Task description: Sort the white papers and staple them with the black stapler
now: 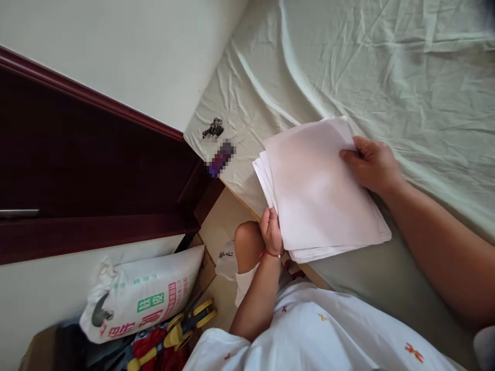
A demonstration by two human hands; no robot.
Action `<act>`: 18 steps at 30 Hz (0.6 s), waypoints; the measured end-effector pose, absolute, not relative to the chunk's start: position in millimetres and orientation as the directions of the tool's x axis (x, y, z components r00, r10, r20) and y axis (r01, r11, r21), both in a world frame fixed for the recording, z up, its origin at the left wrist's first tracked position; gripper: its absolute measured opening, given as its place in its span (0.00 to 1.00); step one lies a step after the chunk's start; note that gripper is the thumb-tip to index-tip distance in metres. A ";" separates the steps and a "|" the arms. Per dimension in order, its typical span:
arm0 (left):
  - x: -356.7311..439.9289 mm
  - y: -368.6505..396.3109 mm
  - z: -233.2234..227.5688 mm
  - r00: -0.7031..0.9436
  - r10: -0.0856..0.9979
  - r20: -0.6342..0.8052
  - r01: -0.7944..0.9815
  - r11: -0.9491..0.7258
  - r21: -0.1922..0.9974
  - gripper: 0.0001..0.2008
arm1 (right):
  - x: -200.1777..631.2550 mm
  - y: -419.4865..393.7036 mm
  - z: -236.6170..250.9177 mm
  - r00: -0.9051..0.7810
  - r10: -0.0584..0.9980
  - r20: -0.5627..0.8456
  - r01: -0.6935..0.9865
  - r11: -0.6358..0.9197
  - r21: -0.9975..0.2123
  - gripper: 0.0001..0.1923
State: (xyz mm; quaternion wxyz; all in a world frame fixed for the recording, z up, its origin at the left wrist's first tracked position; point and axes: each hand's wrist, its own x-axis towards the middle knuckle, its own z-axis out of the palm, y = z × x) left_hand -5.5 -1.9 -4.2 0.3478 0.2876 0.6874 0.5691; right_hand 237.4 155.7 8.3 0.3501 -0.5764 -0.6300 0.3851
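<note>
A loose stack of white paper sheets (317, 185) is held over the edge of the bed, its layers slightly fanned at the left and bottom. My left hand (271, 229) grips the stack's lower left edge, fingers closed on it; a red string bracelet circles that wrist. On the opposite side, my right hand (373, 162) pinches the upper right edge, thumb lying on top of the paper. The fingers beneath the sheets are hidden. The top sheet looks blank.
Pale green bedding (367, 62) spreads beyond the paper. A bunch of keys (213, 128) and a blurred dark object (221, 159) lie near the bed's left corner. At lower left are a printed white sack (143, 293), yellow wheels (180, 330) and a dark red wooden door (88, 154).
</note>
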 end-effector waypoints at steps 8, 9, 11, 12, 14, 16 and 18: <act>-6.9 -3.5 -13.4 -0.638 0.758 -0.135 0.016 0.188 0.982 0.26 | 235.1 152.3 7.9 -0.087 0.996 -0.018 0.393 0.018 -0.920 0.05; -7.9 -4.5 -14.5 -0.640 0.755 -0.138 0.020 0.196 0.980 0.25 | 234.5 151.8 7.5 -0.082 0.996 -0.024 0.373 0.009 -0.928 0.04; -9.7 -6.3 -16.7 -0.645 0.750 -0.143 0.031 0.214 0.976 0.24 | 233.3 151.1 6.6 -0.086 0.996 -0.037 0.337 -0.006 -0.942 0.03; -10.4 -6.9 -17.4 -0.648 0.748 -0.146 0.037 0.222 0.974 0.23 | 232.7 150.9 6.1 -0.091 0.995 -0.042 0.320 -0.011 -0.947 0.03; -10.8 -7.2 -17.3 -0.652 0.742 -0.155 0.036 0.234 0.972 0.22 | 231.6 150.7 5.1 -0.102 0.994 -0.046 0.289 -0.015 -0.957 0.03; -10.0 -6.5 -15.0 -0.664 0.732 -0.151 0.028 0.226 0.974 0.22 | 230.8 150.7 4.1 -0.108 0.993 -0.046 0.274 -0.015 -0.962 0.03; -8.7 -5.7 -10.8 -0.645 0.750 -0.151 0.019 0.213 0.977 0.23 | 230.4 150.8 3.4 -0.108 0.993 -0.044 0.284 -0.012 -0.959 0.03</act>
